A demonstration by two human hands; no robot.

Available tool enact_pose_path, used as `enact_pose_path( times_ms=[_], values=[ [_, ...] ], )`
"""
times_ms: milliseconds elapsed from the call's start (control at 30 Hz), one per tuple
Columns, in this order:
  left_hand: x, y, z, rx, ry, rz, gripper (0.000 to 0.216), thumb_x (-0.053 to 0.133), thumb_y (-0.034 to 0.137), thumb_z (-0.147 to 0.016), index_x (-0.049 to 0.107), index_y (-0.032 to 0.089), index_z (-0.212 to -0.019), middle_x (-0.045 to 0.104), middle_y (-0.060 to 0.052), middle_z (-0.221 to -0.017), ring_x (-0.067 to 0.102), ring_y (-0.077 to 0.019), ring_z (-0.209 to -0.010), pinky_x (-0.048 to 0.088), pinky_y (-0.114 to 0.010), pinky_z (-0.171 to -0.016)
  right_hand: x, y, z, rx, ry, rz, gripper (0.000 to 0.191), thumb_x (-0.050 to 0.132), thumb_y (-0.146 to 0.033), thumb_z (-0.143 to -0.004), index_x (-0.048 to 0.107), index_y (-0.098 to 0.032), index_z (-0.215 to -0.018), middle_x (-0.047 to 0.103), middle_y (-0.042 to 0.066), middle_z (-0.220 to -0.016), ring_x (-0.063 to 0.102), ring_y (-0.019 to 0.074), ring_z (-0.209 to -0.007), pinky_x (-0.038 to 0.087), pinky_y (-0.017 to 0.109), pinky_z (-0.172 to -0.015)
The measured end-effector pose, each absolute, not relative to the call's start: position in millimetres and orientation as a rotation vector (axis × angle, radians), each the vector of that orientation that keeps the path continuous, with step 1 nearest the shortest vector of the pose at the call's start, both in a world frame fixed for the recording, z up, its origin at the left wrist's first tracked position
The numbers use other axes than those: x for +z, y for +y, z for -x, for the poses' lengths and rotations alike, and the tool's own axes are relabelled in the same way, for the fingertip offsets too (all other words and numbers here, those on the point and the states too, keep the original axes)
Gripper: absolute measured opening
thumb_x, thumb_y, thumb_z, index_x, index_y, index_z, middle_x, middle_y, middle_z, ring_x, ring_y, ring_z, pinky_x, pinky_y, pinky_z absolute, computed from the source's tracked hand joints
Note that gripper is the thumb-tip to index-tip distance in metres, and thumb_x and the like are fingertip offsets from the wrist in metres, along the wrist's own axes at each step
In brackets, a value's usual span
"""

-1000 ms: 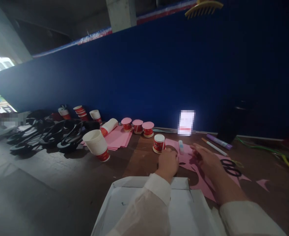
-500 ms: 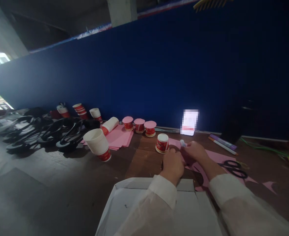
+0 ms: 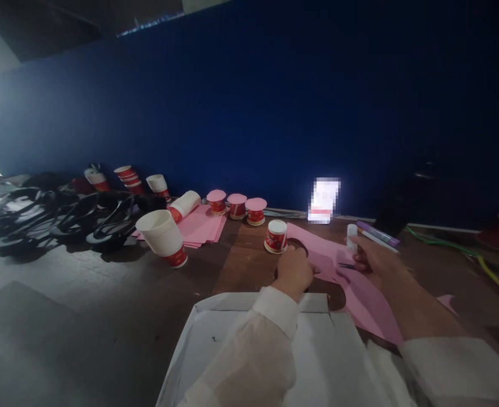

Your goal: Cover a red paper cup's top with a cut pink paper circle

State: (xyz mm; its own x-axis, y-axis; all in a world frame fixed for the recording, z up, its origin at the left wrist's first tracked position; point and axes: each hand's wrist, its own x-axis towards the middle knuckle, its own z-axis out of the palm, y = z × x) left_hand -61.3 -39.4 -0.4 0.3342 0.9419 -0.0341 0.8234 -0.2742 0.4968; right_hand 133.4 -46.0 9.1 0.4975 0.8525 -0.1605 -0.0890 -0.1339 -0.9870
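My left hand (image 3: 295, 270) is closed, with its fingers curled down at the left edge of a pink paper sheet (image 3: 319, 254). Whatever it holds is hidden under it. Just beyond stands an upturned red-and-white paper cup (image 3: 276, 237). To the right, my right hand (image 3: 374, 261) is closed, thumb and fingers against a small white tube (image 3: 351, 236) that is upright over the sheet. Dark scissors blades (image 3: 346, 265) poke out to the left below the fingers; their handles are hidden by the hand. Rounded holes are cut in the sheet.
Several red cups with pink discs on top, among them one (image 3: 256, 211), line the back. Stacked cups (image 3: 162, 234) stand left, near pink sheets (image 3: 196, 227) and black straps (image 3: 109, 226). A lit phone (image 3: 323, 200) leans against the blue wall; markers (image 3: 378, 233) lie right.
My right hand has moved right with the white tube, away from my left hand, and now covers the scissors handles. My left hand has stayed near the cup. The view has tilted slightly.
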Motion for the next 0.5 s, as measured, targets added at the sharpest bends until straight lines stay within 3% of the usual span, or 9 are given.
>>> enact_pose_path(
  times_ms=[133, 300, 500],
  values=[
    [1.4, -39.0, 62.0, 0.353, 1.587, -2.165, 0.028, 0.062, 0.031, -0.090, 0.071, 0.016, -0.112, 0.067, -0.014, -0.124, 0.066, -0.0245, -0.112, 0.051, -0.032, -0.096, 18.5, -65.1, -127.5, 1.010, -0.473, 1.375, 0.025, 0.076, -0.027, -0.074, 0.052, -0.023, -0.075, 0.046, -0.008, -0.057, 0.040, 0.0050, -0.042, 0.029, 0.014, -0.033],
    [3.0, -38.2, 62.9, 0.286, 1.613, -2.179, 0.024, 0.059, 0.033, -0.092, 0.073, 0.018, -0.105, 0.070, -0.015, -0.121, 0.068, -0.0264, -0.112, 0.053, -0.034, -0.091, 14.4, -76.6, -118.7, 1.101, -0.372, 1.372, 0.013, 0.072, -0.023, -0.080, 0.060, -0.021, -0.077, 0.056, -0.005, -0.061, 0.051, 0.0075, -0.045, 0.052, 0.018, -0.045],
    [3.8, -36.9, 62.5, 0.273, 1.629, -2.084, 0.023, 0.061, 0.032, -0.091, 0.071, 0.019, -0.107, 0.075, -0.013, -0.117, 0.070, -0.0261, -0.112, 0.053, -0.034, -0.091, 0.1, -81.4, -123.3, 1.163, -0.435, 1.354, 0.006, 0.071, -0.018, -0.083, 0.067, -0.016, -0.080, 0.067, 0.002, -0.068, 0.063, 0.0122, -0.054, 0.057, 0.019, -0.051]
  ],
)
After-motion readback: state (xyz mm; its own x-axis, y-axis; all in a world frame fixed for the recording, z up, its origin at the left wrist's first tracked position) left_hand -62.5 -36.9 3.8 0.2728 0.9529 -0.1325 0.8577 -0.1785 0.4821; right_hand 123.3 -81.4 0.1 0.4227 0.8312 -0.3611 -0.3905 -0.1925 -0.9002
